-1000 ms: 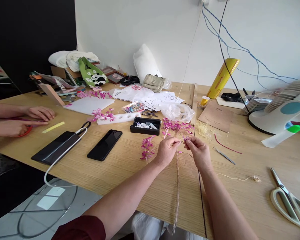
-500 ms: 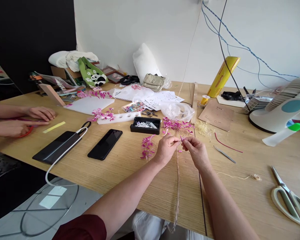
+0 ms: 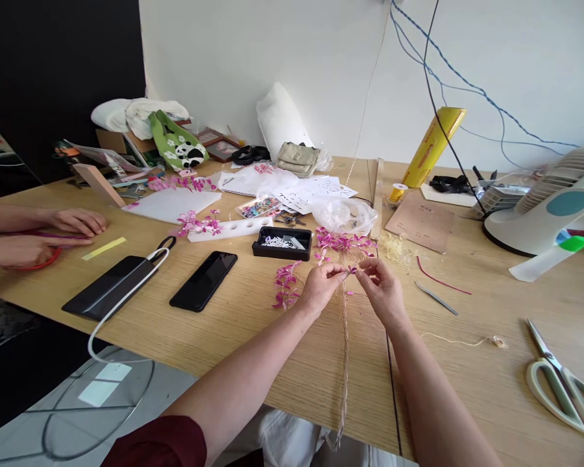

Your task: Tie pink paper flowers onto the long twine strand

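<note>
A small pink flower (image 3: pixel 352 270) is pinched between my two hands above the table. My left hand (image 3: pixel 325 283) is closed on its left side, thumb against fingers. From the right, my right hand (image 3: pixel 380 287) closes thumb and fingertips at the flower's edge. A braided cord (image 3: pixel 344 363) hangs from below the fingers down past the table's front edge; its upper end is hidden at my left fingertips. Pink flower sprigs (image 3: pixel 343 242) lie just behind my hands, and another sprig (image 3: pixel 287 284) lies left of my left hand.
Scissors (image 3: pixel 559 383), tweezers (image 3: pixel 436 298) and a red strip (image 3: pixel 442 277) lie to the right. A phone (image 3: pixel 204 281), a black tray (image 3: pixel 281 242) and a power bank (image 3: pixel 108 287) are to the left. Another person's hands (image 3: pixel 75 222) work at far left. A fan (image 3: pixel 549 207) stands right.
My right fingers have shifted slightly and the flower between my hands now looks more spread out. The view has moved slightly.
</note>
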### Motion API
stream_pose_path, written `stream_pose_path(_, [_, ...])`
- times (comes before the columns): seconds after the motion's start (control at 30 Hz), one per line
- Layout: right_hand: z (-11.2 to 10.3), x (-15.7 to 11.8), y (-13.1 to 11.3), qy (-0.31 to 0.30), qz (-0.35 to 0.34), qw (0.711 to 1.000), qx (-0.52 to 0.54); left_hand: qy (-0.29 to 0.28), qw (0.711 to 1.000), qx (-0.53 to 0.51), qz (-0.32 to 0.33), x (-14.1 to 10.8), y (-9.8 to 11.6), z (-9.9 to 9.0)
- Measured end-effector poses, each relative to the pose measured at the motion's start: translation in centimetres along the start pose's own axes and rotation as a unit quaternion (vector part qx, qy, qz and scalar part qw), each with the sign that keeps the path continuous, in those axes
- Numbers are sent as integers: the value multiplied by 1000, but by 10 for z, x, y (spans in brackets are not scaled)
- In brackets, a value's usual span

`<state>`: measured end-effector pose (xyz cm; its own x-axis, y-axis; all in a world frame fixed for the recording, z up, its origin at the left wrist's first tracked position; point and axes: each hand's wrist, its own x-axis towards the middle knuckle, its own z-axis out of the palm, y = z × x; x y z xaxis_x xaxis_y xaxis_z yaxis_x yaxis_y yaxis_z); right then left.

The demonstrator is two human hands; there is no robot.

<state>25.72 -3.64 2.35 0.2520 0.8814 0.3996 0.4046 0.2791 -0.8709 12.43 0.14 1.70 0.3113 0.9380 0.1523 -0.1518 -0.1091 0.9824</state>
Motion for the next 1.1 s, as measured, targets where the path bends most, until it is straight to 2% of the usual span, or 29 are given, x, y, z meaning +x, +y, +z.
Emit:
stream_pose_path(0.1, [-3,0,-1,-5,-107,990,-92,5,999,-51,-17,-1,2,1])
stream_pose_path(0.23, [-3,-2,0,-50,-146,977,-146,-12,997,-67,-24,-3,3,0])
stream_pose_path(0.53, [-3,-1,2,-29,-133,979,-150,-14,998,-49,-33,-3,2,0])
stream_pose_path(0.7, [-2,-1,1,-29,-139,976,-165,-28,999,30,19,0,-3,-2])
stream_pose_path(0.87, [-3,-1,2,-7,-131,975,-182,-3,990,130,61,1,-6,-3])
stream_pose_path(1.1, [-3,0,2,-7,-74,992,-104,0,975,160,152,-5,5,0])
